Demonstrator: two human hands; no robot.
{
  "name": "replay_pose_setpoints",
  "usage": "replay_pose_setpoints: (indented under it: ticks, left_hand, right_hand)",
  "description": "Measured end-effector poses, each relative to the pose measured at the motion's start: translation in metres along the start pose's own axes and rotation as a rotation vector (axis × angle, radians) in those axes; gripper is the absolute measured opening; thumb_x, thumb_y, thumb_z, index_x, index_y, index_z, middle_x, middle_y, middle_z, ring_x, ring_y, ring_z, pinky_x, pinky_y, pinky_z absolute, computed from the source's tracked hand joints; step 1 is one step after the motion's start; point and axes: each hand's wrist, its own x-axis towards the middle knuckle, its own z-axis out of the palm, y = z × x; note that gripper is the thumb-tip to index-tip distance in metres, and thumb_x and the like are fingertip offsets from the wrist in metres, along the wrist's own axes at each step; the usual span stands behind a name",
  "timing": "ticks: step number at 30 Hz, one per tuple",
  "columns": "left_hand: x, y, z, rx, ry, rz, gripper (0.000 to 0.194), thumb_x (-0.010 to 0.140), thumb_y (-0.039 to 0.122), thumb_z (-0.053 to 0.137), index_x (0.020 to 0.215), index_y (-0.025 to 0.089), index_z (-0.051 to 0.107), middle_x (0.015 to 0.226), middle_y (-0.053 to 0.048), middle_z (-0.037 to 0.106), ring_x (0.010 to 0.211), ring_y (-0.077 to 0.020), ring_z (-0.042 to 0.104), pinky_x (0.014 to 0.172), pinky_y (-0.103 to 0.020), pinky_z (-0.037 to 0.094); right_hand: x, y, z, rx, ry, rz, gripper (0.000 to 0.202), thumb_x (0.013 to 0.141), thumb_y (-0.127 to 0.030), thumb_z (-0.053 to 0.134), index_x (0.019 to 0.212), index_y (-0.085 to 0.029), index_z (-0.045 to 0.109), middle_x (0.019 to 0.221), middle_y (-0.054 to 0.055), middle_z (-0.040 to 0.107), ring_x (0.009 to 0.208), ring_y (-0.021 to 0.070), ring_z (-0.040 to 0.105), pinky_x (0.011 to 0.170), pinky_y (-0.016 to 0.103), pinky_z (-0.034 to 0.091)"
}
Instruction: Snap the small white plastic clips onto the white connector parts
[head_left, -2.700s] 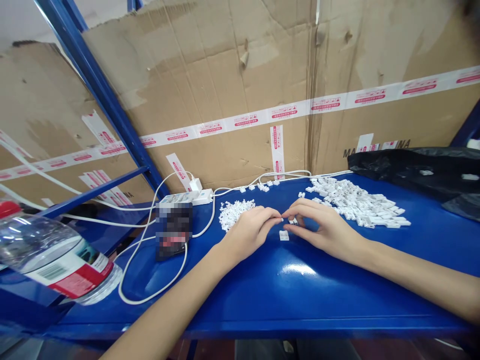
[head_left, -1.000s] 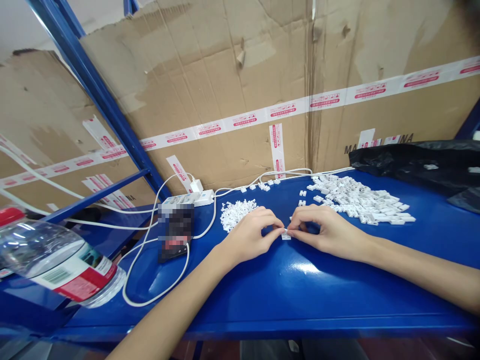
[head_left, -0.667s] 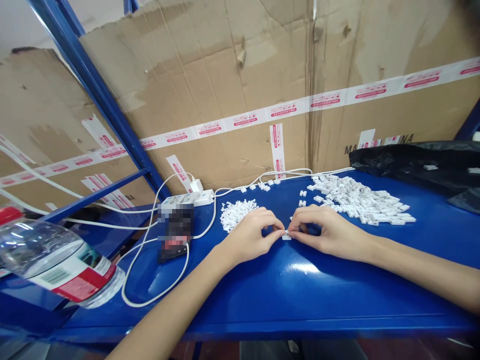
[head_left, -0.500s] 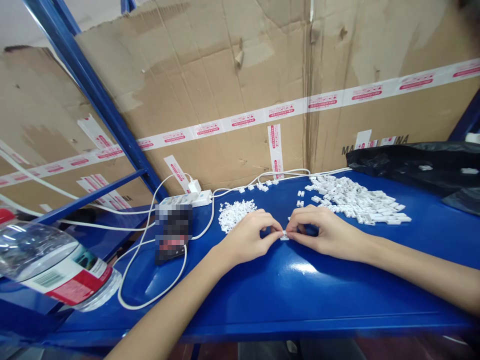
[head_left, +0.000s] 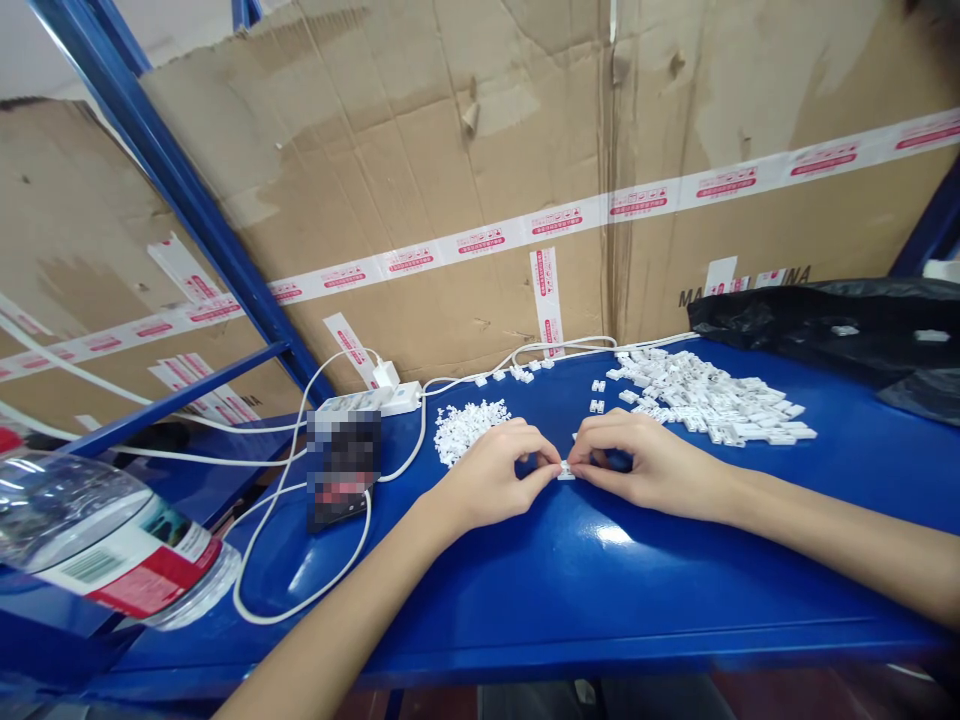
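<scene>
Between my fingertips, just above the blue tabletop, sits a small white plastic piece [head_left: 566, 471]. My left hand [head_left: 510, 470] pinches its left side with thumb and forefinger. From the other side my right hand [head_left: 634, 460] grips it in the same way. The fingers partly cover the piece, so its full shape is hidden. Behind my left hand lies a heap of tiny white parts [head_left: 469, 428]. Beyond my right hand spreads a larger pile of white plastic pieces [head_left: 712, 398]. Two small white blocks [head_left: 598, 386] stand apart at that pile's left.
A phone [head_left: 343, 470] on a cable lies left, beside a white power strip [head_left: 360, 403]. A large water bottle [head_left: 112, 540] leans at the far left. Black plastic sheeting [head_left: 840, 310] covers the back right. Cardboard [head_left: 450, 150] stands behind the blue table [head_left: 525, 590].
The view has shifted slightly. Both hands keep the same pinch on the small white piece, with barely any visible movement.
</scene>
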Motion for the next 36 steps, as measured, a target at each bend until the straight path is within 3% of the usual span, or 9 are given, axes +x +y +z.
replay_pose_setpoints:
  ticks: [14,23,30,36]
  left_hand:
    - [0.001,0.003,-0.001,-0.008,-0.016,-0.011,0.003,0.089,0.017,0.069,0.091,0.019,0.070,0.080,0.000,0.065,0.080,-0.0148,0.057,0.077,-0.030,0.044]
    - [0.000,0.008,-0.005,0.079,-0.051,0.090,0.013,0.092,0.028,0.066,0.102,0.019,0.063,0.079,0.001,0.063,0.078,-0.0163,0.055,0.079,-0.033,0.041]
    - [-0.002,0.013,-0.007,0.118,-0.129,0.076,0.018,0.092,0.037,0.068,0.098,0.021,0.063,0.080,0.001,0.059,0.081,-0.0172,0.054,0.080,-0.034,0.040]
    - [-0.002,0.013,-0.007,0.142,-0.127,0.051,0.021,0.093,0.039,0.066,0.103,0.021,0.062,0.080,0.002,0.057,0.081,-0.0171,0.053,0.081,-0.034,0.038]
  right_hand:
    - [0.000,0.002,0.001,-0.046,-0.027,-0.041,0.012,0.096,-0.019,0.060,0.091,-0.021,0.071,0.079,-0.001,0.062,0.073,0.0143,0.059,0.082,0.035,0.040]
    - [0.001,0.001,0.001,-0.057,-0.026,-0.046,0.011,0.095,-0.019,0.061,0.092,-0.021,0.071,0.085,0.001,0.068,0.078,0.0161,0.064,0.085,0.037,0.039]
    - [0.001,0.000,0.000,-0.083,-0.041,-0.029,0.010,0.094,-0.020,0.060,0.091,-0.020,0.070,0.081,0.001,0.066,0.073,0.0168,0.062,0.083,0.038,0.041]
    - [0.001,0.001,0.002,-0.068,-0.036,-0.037,0.010,0.094,-0.020,0.060,0.090,-0.020,0.069,0.076,-0.001,0.062,0.070,0.0151,0.059,0.080,0.035,0.041]
